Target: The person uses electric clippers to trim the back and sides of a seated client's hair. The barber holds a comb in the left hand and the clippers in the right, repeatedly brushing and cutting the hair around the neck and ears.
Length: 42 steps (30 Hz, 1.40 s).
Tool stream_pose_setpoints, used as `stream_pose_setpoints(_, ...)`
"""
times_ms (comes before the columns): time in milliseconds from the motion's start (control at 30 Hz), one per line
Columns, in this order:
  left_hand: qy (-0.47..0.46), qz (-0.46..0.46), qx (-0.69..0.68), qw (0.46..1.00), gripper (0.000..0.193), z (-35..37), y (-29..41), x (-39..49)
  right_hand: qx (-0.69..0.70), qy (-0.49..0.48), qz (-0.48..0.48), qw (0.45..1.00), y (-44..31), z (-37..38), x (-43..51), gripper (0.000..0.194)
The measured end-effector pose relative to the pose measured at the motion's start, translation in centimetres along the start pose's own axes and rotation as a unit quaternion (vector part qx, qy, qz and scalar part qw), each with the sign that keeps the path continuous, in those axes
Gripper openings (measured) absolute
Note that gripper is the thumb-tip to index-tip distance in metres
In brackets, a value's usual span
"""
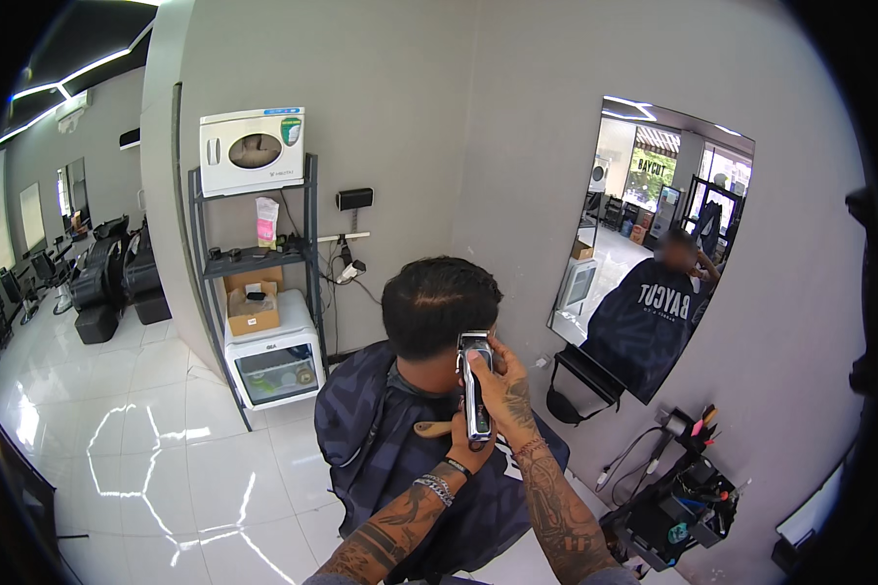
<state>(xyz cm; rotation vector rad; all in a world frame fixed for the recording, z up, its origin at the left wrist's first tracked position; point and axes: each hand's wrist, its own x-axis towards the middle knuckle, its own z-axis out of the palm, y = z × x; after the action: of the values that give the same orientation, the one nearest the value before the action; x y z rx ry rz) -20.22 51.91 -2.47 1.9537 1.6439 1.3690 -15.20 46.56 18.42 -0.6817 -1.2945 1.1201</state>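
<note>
A seated person with short dark hair [439, 303] faces away from me, draped in a dark patterned barber cape [380, 475]. My right hand [508, 387] grips a silver hair clipper [477, 387], its blade end against the right side of the person's head near the ear. Just below, my left hand [472, 442] is closed around a wooden-handled tool [432, 429], whose handle sticks out to the left; its other end is hidden by the hand and clipper. Whether the left fingers also touch the clipper cannot be told.
A wall mirror [593, 278] hangs ahead to the right, above a small black shelf [589, 373]. At lower right stands a black tool trolley [651, 534] with cords and tools. A metal rack [256, 263] holds a white towel cabinet [252, 150]; black salon chairs [99, 285] stand far left.
</note>
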Motion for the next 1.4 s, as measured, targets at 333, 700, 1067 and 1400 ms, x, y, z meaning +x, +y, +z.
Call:
stream_pose_setpoints(333,-0.021,-0.026,-0.286,0.958,0.026,-0.5,1.3,-0.3,-0.213,-0.024,-0.054,0.975,0.2,-0.6,0.2,0.066)
stream_pose_setpoints(700,-0.13,-0.12,-0.888,0.423,0.039,-4.4,4.2,-1.1,-0.346,-0.035,-0.081,0.934,0.0,1.1,-0.5,0.066)
stream_pose_setpoints(1067,-0.043,-0.17,-0.81,0.559,0.041,-2.7,4.2,-0.7,-0.405,-0.02,-0.077,0.911,0.3,2.7,-1.6,0.066)
stream_pose_setpoints(1400,0.033,0.025,-0.518,0.855,0.035,-3.6,4.0,-1.2,-0.204,-0.058,-0.084,0.974,-2.1,4.3,-2.3,0.063)
